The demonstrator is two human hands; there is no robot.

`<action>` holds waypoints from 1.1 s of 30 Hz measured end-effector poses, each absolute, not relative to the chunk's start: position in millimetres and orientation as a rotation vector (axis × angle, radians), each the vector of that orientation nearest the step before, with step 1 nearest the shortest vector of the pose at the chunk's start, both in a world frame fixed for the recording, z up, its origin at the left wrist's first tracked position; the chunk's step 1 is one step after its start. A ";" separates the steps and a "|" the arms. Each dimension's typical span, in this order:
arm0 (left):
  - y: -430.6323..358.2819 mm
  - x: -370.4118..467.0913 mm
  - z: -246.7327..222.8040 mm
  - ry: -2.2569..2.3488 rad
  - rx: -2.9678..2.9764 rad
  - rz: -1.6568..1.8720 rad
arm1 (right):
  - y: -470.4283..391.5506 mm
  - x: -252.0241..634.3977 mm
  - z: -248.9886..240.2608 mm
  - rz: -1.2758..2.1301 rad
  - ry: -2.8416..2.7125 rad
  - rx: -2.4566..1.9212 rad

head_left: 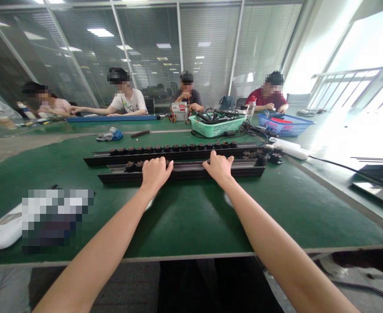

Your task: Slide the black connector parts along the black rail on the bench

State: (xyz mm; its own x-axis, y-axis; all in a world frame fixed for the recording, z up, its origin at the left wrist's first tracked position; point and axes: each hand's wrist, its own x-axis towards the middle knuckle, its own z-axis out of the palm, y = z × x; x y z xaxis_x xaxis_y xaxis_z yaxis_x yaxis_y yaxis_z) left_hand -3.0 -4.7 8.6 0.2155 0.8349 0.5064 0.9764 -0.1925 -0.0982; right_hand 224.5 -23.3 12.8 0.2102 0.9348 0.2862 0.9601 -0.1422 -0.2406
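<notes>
A long black metal channel (191, 174) lies across the green table in front of me, with small dark socket-like parts (130, 167) sitting in its left end. Toward its left half, my left hand (154, 174) is closed over the channel, thumb pointing right. My right hand (220, 168) grips the same channel right of its middle, fingers curled over the far side and hidden. Just behind lies a second black channel (90, 161), topped by a row of several round dark parts (174, 148). More loose dark parts (275, 157) are at the right end.
A green basket (218, 128) of cables and a blue basket (287, 127) stand farther back. A white power strip (292, 148) with a black cord lies right. Blue-grey gloves (110, 134) rest back left; pixelated items (59, 219) lie front left. Several people sit across the table.
</notes>
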 end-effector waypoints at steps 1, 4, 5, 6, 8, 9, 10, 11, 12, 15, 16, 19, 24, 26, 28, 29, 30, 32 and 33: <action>-4.7 -3.1 8.7 -1.680 -2.101 -0.482 | -23.6 224.3 13.1 -0.091 -1.766 -2.125; -4.7 -3.3 8.9 -1.683 -2.101 -0.474 | -24.3 223.7 13.7 -0.087 -1.770 -2.126; -4.7 -3.4 9.0 -1.681 -2.098 -0.471 | -24.5 223.5 13.9 -0.089 -1.771 -2.126; -4.7 -3.4 9.1 -1.680 -2.094 -0.468 | -24.5 223.3 14.0 -0.093 -1.771 -2.126; -4.6 -3.5 9.2 -1.679 -2.089 -0.461 | -24.5 223.1 14.4 -0.096 -1.769 -2.128; -4.6 -3.6 9.2 -1.680 -2.091 -0.460 | -24.5 223.0 14.8 -0.093 -1.768 -2.128; -4.6 -3.7 9.2 -1.680 -2.094 -0.462 | -24.4 223.1 15.2 -0.086 -1.767 -2.128; -4.6 -3.8 9.1 -1.679 -2.097 -0.464 | -24.4 223.1 15.6 -0.077 -1.767 -2.129; -4.6 -3.9 9.0 -1.678 -2.100 -0.469 | -24.4 223.3 16.1 -0.068 -1.767 -2.132; -4.6 -4.1 8.6 -1.679 -2.106 -0.480 | -24.6 224.1 17.3 -0.058 -1.770 -2.149; -4.6 -4.1 8.5 -1.682 -2.106 -0.480 | -24.7 224.6 17.5 -0.060 -1.771 -2.154; -4.7 -4.0 8.5 -1.684 -2.108 -0.478 | -25.3 226.6 17.8 -0.074 -1.768 -2.160; -4.7 -3.9 8.9 -1.692 -2.107 -0.476 | -25.7 230.8 18.4 -0.083 -1.767 -2.169; -4.8 -3.9 9.1 -1.692 -2.109 -0.475 | -25.5 231.8 18.7 -0.086 -1.769 -2.173; -4.8 -4.0 9.2 -1.687 -2.107 -0.473 | -25.3 232.0 18.9 -0.090 -1.771 -2.175; -4.8 -4.0 9.2 -1.683 -2.105 -0.472 | -25.2 232.0 19.0 -0.090 -1.772 -2.177; -4.8 -4.1 9.1 -1.680 -2.102 -0.471 | -25.1 231.8 19.0 -0.089 -1.772 -2.178; -4.7 -4.3 8.7 -1.675 -2.096 -0.470 | -24.9 231.4 18.7 -0.085 -1.773 -2.178; -4.6 -4.5 8.5 -1.674 -2.094 -0.470 | -24.8 231.2 18.5 -0.082 -1.771 -2.178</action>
State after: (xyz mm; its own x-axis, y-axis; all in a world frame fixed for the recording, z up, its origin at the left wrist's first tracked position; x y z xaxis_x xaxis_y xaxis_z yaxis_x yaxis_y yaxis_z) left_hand -4.5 -4.6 8.5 0.2193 0.8346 0.5054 0.9757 -0.1894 -0.1106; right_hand 231.2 -24.8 18.5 0.2248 0.9418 0.2501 0.9609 -0.1717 -0.2174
